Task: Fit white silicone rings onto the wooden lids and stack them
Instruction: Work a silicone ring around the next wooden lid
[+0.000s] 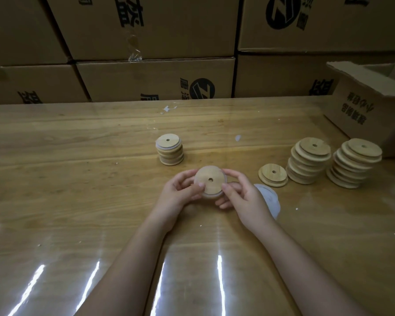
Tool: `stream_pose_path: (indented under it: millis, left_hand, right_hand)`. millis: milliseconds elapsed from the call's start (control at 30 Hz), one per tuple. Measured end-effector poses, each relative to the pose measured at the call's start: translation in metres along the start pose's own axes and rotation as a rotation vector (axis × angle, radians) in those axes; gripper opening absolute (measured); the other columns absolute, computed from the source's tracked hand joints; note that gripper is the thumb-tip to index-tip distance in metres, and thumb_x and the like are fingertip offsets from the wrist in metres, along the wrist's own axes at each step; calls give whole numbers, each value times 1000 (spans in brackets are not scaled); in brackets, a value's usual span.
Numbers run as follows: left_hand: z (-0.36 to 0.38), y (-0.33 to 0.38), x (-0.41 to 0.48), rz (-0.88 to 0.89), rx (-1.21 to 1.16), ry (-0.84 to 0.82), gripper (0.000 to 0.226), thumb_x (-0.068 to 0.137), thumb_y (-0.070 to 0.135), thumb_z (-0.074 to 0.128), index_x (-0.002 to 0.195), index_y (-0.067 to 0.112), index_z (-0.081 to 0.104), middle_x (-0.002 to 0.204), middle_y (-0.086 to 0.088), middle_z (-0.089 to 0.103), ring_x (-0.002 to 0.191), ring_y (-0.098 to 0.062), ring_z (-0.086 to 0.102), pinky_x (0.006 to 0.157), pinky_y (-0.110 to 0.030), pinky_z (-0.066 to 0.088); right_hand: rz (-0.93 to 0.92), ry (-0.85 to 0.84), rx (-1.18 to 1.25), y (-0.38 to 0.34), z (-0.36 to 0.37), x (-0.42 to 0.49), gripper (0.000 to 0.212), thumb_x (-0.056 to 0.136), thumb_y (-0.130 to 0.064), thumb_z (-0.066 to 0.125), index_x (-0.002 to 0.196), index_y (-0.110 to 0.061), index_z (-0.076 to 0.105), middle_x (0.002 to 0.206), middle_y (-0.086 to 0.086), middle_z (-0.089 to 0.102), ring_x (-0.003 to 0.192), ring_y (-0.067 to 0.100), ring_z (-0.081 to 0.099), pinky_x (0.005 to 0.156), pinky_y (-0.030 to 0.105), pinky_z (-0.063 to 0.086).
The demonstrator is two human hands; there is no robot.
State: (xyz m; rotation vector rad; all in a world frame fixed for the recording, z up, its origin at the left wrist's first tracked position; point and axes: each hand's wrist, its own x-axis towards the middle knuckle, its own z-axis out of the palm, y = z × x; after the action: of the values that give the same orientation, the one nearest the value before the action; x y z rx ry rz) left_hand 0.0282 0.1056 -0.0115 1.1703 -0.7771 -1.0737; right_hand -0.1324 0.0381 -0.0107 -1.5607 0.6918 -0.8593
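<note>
cartons [155, 80] wall off the table [78, 179] well beyond the grip, with an open box [363, 106] far to its right. nearer on that side stand 2 bare stacks [309, 164] of lids and 1 loose lid [273, 175]. a short ringed stack [170, 152] waits just beyond the grip. the left hand [180, 192] and right hand [242, 195] both clasp 1 held lid [209, 180] by its rim, fingers curled under, thumbs pressing its face beside the hole. spare rings [268, 197] lie just right of the right hand. a pale ring [212, 195] shows along the held lid's near edge, seemingly part-seated. the lid looks light and stiff, best taken at the rim. the ring looks soft and stretchy, and likely needs thumbing round the edge.
</note>
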Motion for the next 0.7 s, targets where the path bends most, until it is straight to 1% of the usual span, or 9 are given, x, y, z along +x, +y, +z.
stream_pose_path:
  millis: [33, 100, 167, 200, 300, 400, 533, 633, 700]
  left_hand:
    - [-1, 2, 0, -8, 7, -7, 47, 70, 16, 73, 115, 11, 61, 106, -8, 71, 95, -17, 68, 81, -29, 55]
    - [-6, 11, 3, 1, 29, 44, 42, 70, 12, 73, 111, 10, 63, 98, -7, 73, 88, -15, 68, 77, -26, 55]
    - [-14, 25, 11, 43, 23, 187, 28, 76, 6, 70, 104, 10, 66, 84, 0, 74, 77, -9, 68, 67, -20, 55]
    - [-19, 33, 16, 59, 11, 263, 22, 79, 5, 68, 100, 11, 67, 81, 2, 73, 73, -7, 68, 65, -18, 54]
    - [-34, 60, 32, 76, -3, 431, 15, 83, 9, 68, 97, 13, 65, 88, -1, 70, 71, -6, 66, 62, -16, 53]
    - [-45, 78, 45, 100, 12, 476, 17, 82, 12, 71, 98, 12, 65, 91, -3, 71, 77, -10, 69, 65, -18, 54]
    - [-52, 90, 65, 95, 47, 514, 18, 83, 12, 71, 99, 10, 64, 97, -6, 70, 86, -15, 69, 74, -23, 55]
    - [-58, 90, 78, 46, 6, 537, 13, 83, 11, 70, 94, 9, 63, 100, -9, 69, 88, -17, 68, 73, -23, 55]
    - [-61, 85, 85, 30, 86, 564, 12, 84, 12, 69, 93, 9, 62, 99, -10, 68, 87, -17, 68, 71, -22, 55]
  right_hand:
    - [2, -5, -22, 1, 0, 0, 31, 95, -11, 52, 112, -37, 51, 73, -4, 69, 70, 17, 68, 64, 26, 55]
    - [12, -20, -62, 3, 1, -2, 29, 95, -12, 52, 116, -32, 51, 73, -4, 68, 70, 15, 68, 64, 23, 54]
    - [26, -38, -114, 5, 1, -2, 26, 95, -12, 51, 118, -22, 53, 76, -2, 68, 70, 11, 67, 65, 19, 52]
    - [31, -46, -149, 5, 2, -3, 24, 95, -12, 50, 117, -20, 55, 78, -2, 68, 70, 9, 66, 66, 19, 52]
    - [31, -58, -204, 5, 2, -3, 20, 95, -11, 49, 108, -25, 57, 79, -2, 68, 72, 7, 66, 68, 19, 52]
    - [22, -58, -224, 4, 2, -2, 25, 96, -9, 47, 96, -30, 60, 78, -3, 69, 72, 7, 66, 69, 20, 53]
    - [19, -68, -251, 6, 2, -2, 28, 95, -10, 49, 89, -35, 61, 76, -6, 69, 73, 7, 67, 70, 20, 53]
    - [14, -69, -258, 7, 1, -2, 28, 94, -11, 50, 88, -36, 61, 76, -7, 69, 73, 7, 67, 70, 22, 54]
    - [12, -69, -261, 6, 1, -2, 26, 94, -13, 51, 88, -35, 62, 76, -5, 69, 73, 8, 67, 71, 25, 54]
